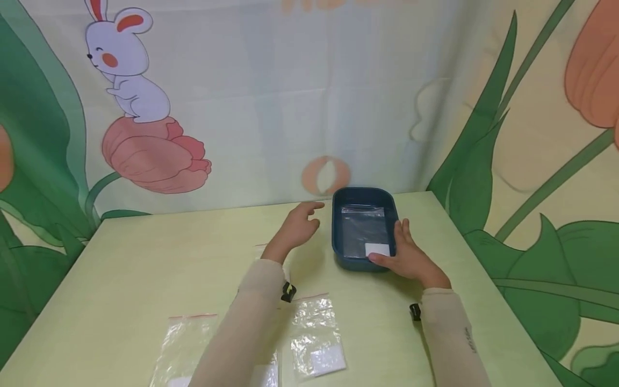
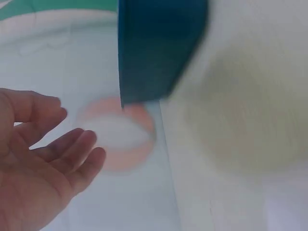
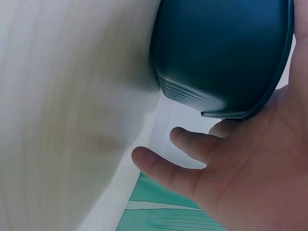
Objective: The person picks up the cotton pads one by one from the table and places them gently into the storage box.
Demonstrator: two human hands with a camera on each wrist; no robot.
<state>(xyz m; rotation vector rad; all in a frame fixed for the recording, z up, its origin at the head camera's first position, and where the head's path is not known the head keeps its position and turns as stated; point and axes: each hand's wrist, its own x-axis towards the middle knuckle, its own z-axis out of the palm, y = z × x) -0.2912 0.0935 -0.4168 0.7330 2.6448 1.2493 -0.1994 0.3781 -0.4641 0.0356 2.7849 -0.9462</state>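
Note:
A dark blue bin (image 1: pixel 340 263) stands near the table's back edge, with a clear zip bag (image 1: pixel 360 228) lying in it; a white label (image 1: pixel 377 249) shows at the bag's lower corner. At the bin's right side is my right hand (image 1: pixel 411 260), thumb over the front rim and fingers stretched along the outside. In the right wrist view those fingers are spread beneath the bin's wall (image 3: pixel 221 53). My left hand (image 1: pixel 301 226) hovers left of the bin, apart from it, with loosely bent fingers. Nothing is in that hand (image 2: pixel 43 163) in the left wrist view.
Nearer the front of the table (image 1: pixel 387 344) lie more clear zip bags with white labels: one in the middle (image 1: pixel 314 317), one at left (image 1: pixel 188 338), and one (image 1: pixel 268 371) partly hidden by my left forearm. A printed curtain (image 1: pixel 271 107) hangs behind the table.

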